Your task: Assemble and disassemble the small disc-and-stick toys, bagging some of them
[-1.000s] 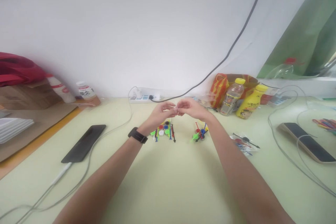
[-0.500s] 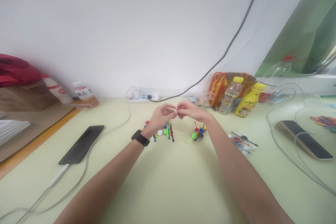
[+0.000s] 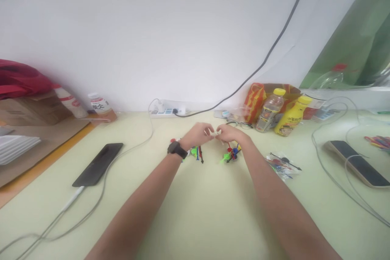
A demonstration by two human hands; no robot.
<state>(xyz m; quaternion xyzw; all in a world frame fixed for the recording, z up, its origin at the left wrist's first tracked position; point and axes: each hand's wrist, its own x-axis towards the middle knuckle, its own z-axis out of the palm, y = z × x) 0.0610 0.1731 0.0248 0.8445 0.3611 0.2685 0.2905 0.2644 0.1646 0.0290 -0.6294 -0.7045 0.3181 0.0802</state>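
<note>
My left hand [image 3: 198, 135], with a black watch on its wrist, and my right hand [image 3: 230, 133] meet above the table. Their fingertips close on a small white plastic piece [image 3: 217, 133], mostly hidden by the fingers. Beneath my left hand lies a pile of coloured plastic pieces [image 3: 194, 152], with green, blue, red and a black arrow among them. Under my right hand sits a second cluster of coloured arrow pieces [image 3: 232, 152]. Farther right, a clear plastic bag [image 3: 282, 165] contains more such pieces, with a black arrow on top.
A power strip [image 3: 172, 111] runs along the wall. Bottles stand at the back, a juice bottle [image 3: 270, 109] and a yellow bottle [image 3: 293, 116] among them. A black phone [image 3: 98, 164] with its cable lies left; a dark-topped stand [image 3: 358, 163] and cables are right.
Both hands have shifted slightly right and a little down, still together at the white piece. My left hand now covers more of the left pile. The camera view has moved slightly.
</note>
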